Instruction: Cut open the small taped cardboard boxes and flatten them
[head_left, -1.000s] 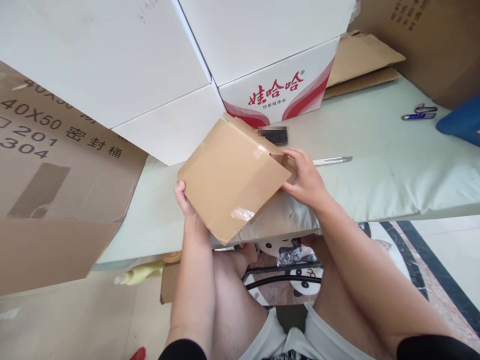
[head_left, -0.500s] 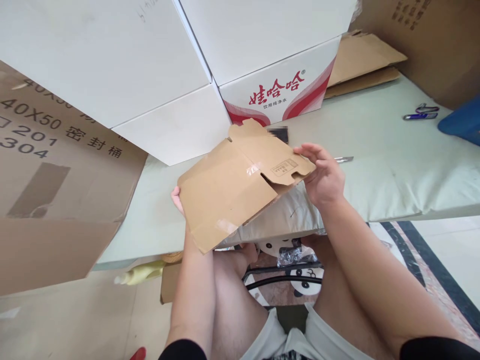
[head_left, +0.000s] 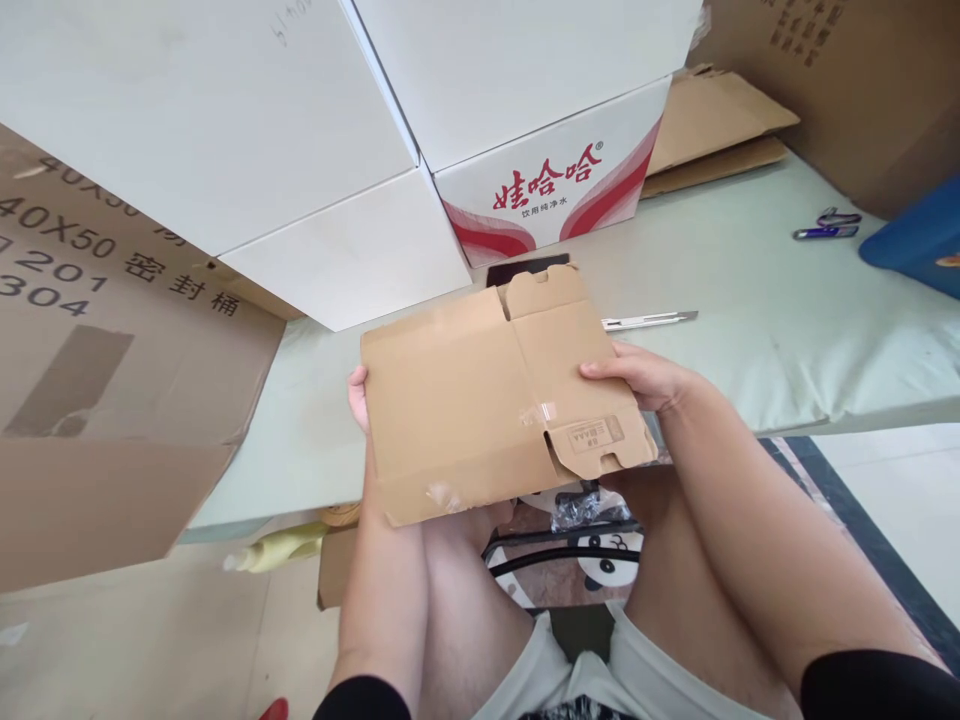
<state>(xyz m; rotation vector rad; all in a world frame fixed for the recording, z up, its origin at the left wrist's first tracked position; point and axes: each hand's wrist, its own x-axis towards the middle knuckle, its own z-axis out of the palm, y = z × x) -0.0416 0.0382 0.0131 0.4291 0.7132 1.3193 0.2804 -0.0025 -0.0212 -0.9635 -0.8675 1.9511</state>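
A small flattened brown cardboard box with strips of clear tape lies almost flat between my hands, above the near edge of the table. My left hand grips its left edge, fingers mostly hidden behind the card. My right hand holds the right side, thumb on top of the flap and fingers under it. A small printed stamp shows on the lower right flap.
The table has a pale green cover. On it stand large white cartons, one with red lettering. A utility knife lies just beyond the box, scissors far right, a big brown carton left.
The box was tilted up on a corner, then its flaps swung open. Now it is turned and flattened level. My right hand moved from the top flap to the right side.
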